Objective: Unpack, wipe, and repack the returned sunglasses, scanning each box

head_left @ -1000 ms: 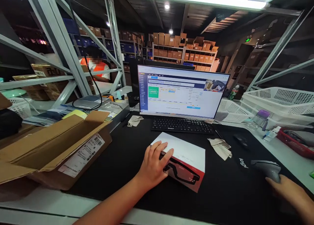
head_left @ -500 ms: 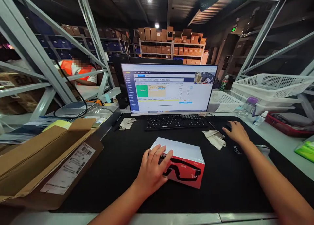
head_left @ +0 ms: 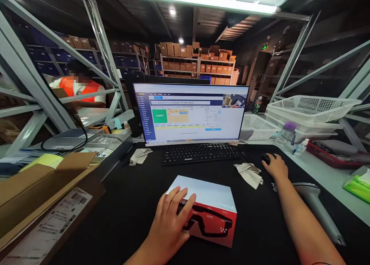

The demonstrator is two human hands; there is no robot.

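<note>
My left hand [head_left: 168, 218] rests with fingers spread on the left end of a white and red box [head_left: 208, 207] printed with black glasses, which lies on the black desk mat [head_left: 130, 203]. My right hand [head_left: 274, 166] lies curled over a black mouse [head_left: 266, 158] at the right of the keyboard [head_left: 200, 153]. A grey barcode scanner [head_left: 316, 207] lies on the mat beside my right forearm. The monitor [head_left: 190, 112] behind the keyboard shows a form with a green square.
An open cardboard box [head_left: 37, 203] with a shipping label sits at the left. Crumpled cloths [head_left: 249, 173] lie by the keyboard. White baskets [head_left: 309, 110], a bottle [head_left: 285, 133] and a red tray [head_left: 332, 157] stand at the right. A person in an orange vest [head_left: 78, 89] sits behind the left rack.
My right hand left the scanner at the lower right and moved up onto the mouse. The scanner now lies on the mat. My left hand stayed on the box.
</note>
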